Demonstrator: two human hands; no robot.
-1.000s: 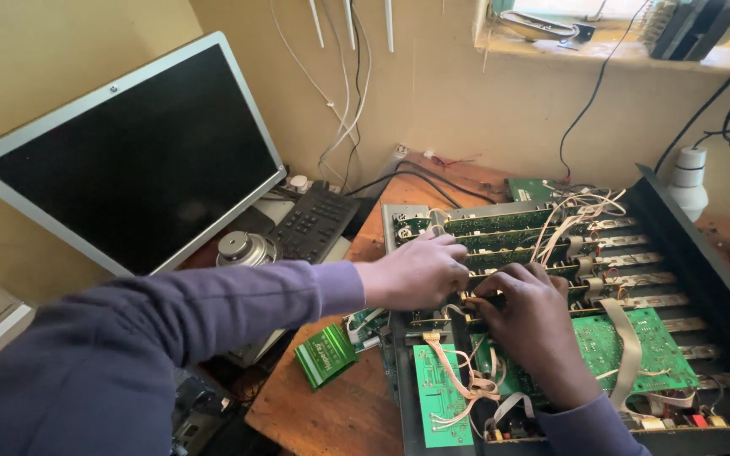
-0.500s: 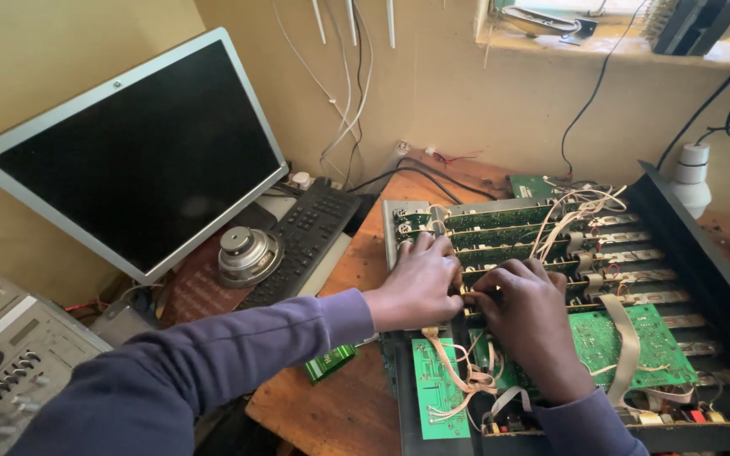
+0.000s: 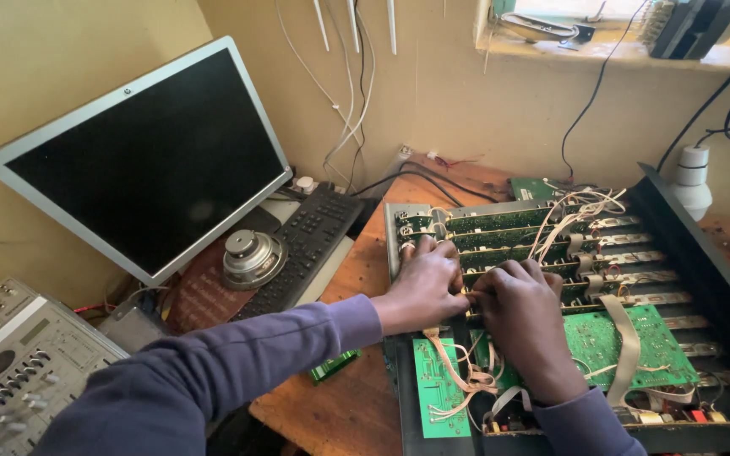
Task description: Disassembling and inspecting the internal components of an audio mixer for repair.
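Hands: two, left hand [image 3: 422, 287] and right hand [image 3: 524, 321], grip of each pressed on one upright circuit board [image 3: 509, 247].
Monitor [image 3: 149, 160]: one.
Keyboard [image 3: 306, 247]: one.

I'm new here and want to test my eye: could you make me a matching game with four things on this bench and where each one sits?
Things:
1. Monitor
2. Speaker cone
3. Keyboard
4. Large green board

Places:
A. Inside the open chassis, right of the right hand
B. Leaning against the wall at far left
C. Between the speaker cone and the chassis
D. Just below the monitor's lower edge

Pairs: 1-B, 2-D, 3-C, 4-A

Both hands, left hand and right hand, rest on the row of upright cards in the chassis.
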